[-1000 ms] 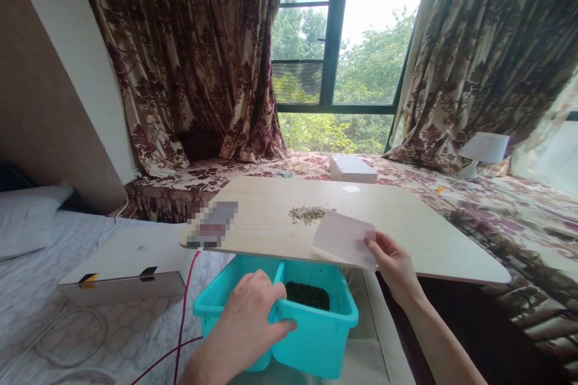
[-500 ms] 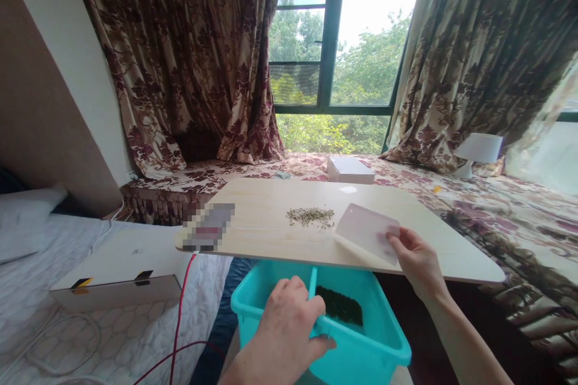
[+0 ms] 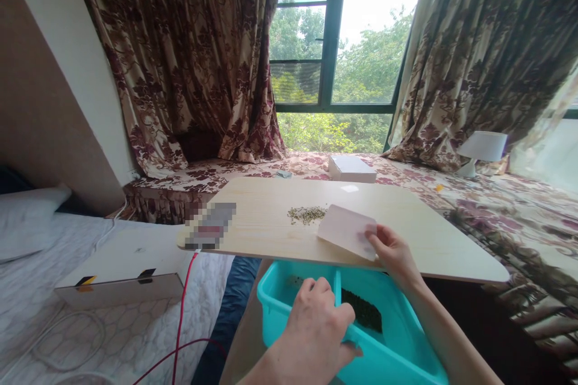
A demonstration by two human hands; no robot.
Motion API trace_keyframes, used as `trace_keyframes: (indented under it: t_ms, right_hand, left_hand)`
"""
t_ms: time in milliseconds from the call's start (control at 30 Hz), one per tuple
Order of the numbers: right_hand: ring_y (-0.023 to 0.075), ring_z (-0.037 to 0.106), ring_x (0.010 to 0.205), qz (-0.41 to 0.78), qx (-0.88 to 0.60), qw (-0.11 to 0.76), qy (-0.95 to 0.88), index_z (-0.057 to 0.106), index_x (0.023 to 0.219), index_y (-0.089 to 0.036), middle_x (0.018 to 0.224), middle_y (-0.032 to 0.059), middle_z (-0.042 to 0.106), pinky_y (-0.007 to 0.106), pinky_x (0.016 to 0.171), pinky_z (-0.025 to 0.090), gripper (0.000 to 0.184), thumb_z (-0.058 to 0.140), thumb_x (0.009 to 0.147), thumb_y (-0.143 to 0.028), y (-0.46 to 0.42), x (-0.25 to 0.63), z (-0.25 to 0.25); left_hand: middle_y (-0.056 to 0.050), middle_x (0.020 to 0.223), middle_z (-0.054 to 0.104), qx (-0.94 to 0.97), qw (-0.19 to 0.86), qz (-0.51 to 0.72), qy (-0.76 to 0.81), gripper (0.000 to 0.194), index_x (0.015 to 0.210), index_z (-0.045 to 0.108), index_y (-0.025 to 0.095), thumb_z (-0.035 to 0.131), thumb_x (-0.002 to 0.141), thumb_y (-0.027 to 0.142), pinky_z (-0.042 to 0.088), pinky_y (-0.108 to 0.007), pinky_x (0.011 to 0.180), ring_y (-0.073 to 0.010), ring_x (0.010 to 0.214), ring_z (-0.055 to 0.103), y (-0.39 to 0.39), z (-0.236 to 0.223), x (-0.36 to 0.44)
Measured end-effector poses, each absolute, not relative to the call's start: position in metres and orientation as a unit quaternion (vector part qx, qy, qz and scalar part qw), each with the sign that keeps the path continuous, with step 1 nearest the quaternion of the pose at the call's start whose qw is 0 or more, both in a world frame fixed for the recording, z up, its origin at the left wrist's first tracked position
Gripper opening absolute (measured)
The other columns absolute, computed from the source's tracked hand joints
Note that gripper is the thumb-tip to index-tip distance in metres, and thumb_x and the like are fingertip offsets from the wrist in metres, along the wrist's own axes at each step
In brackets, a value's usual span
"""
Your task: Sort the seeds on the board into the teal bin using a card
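My left hand (image 3: 318,331) is closed on the middle divider of a turquoise plastic bin (image 3: 397,355), held just below the near edge of a light wooden table (image 3: 428,234). Dark green seeds (image 3: 363,311) lie in the bin's right compartment; a few paler ones (image 3: 294,281) show in the left one. My right hand (image 3: 392,251) pinches a white plastic card (image 3: 345,230) that rests tilted on the tabletop. Just left of the card lies a small pile of pale green seeds (image 3: 307,214).
A blurred flat object (image 3: 212,225) sits at the table's left edge with a red cable (image 3: 183,307) hanging from it. A cardboard box (image 3: 121,267) lies on the bed at left. A white box (image 3: 351,168) and a lamp (image 3: 481,150) sit on the window seat behind.
My left hand has carried the bin rightward under the table edge. My right hand swung the card right, then back left beside the seed pile.
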State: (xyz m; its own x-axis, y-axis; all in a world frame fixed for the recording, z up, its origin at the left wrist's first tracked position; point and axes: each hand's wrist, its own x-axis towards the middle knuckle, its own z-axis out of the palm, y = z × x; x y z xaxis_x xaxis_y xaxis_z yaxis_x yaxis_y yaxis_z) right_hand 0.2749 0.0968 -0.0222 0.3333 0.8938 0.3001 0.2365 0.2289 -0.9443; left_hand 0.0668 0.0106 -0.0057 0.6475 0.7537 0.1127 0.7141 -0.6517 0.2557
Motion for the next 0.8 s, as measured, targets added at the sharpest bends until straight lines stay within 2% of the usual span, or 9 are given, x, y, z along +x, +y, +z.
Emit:
trace_keyframes:
  t_ms: [100, 267, 467, 800]
  right_hand:
    - [0.0227, 0.068, 0.071, 0.302, -0.546, 0.579, -0.524, 0.067, 0.082, -0.018, 0.078, 0.0071, 0.074, 0.027, 0.053, 0.053, 0.04, 0.069, 0.064, -0.053, 0.088, 0.271, -0.02]
    - [0.0217, 0.068, 0.072, 0.355, -0.516, 0.553, -0.549, 0.069, 0.08, -0.018, 0.076, 0.0067, 0.074, 0.029, 0.062, 0.054, 0.038, 0.072, 0.063, -0.052, 0.082, 0.268, -0.015]
    - [0.0236, 0.069, 0.079, 0.275, -0.546, 0.63, -0.478, 0.065, 0.085, -0.018, 0.079, 0.0075, 0.074, 0.033, 0.069, 0.055, 0.035, 0.071, 0.064, -0.046, 0.098, 0.278, -0.017]
    - [0.0246, 0.069, 0.079, 0.258, -0.562, 0.621, -0.482, 0.064, 0.087, -0.017, 0.085, 0.0107, 0.074, 0.033, 0.063, 0.055, 0.034, 0.067, 0.065, -0.043, 0.117, 0.28, -0.027]
  left_hand:
    - [-0.006, 0.085, 0.062, 0.904, 0.087, 0.102, 0.405, 0.034, 0.08, 0.065, 0.02, 0.074, 0.068, 0.05, 0.041, -0.038, 0.081, -0.0237, 0.092, 0.051, 0.011, -0.005, 0.067]
    - [-0.006, 0.085, 0.062, 0.905, 0.086, 0.103, 0.404, 0.034, 0.08, 0.065, 0.02, 0.074, 0.068, 0.05, 0.041, -0.037, 0.082, -0.0234, 0.092, 0.051, 0.011, -0.004, 0.067]
    - [-0.006, 0.085, 0.061, 0.904, 0.089, 0.106, 0.404, 0.034, 0.08, 0.065, 0.02, 0.074, 0.067, 0.051, 0.04, -0.037, 0.082, -0.0234, 0.091, 0.05, 0.012, -0.005, 0.065]
    - [-0.005, 0.086, 0.061, 0.904, 0.082, 0.103, 0.407, 0.033, 0.083, 0.065, 0.021, 0.073, 0.069, 0.05, 0.041, -0.037, 0.082, -0.0224, 0.092, 0.05, 0.014, -0.008, 0.064]
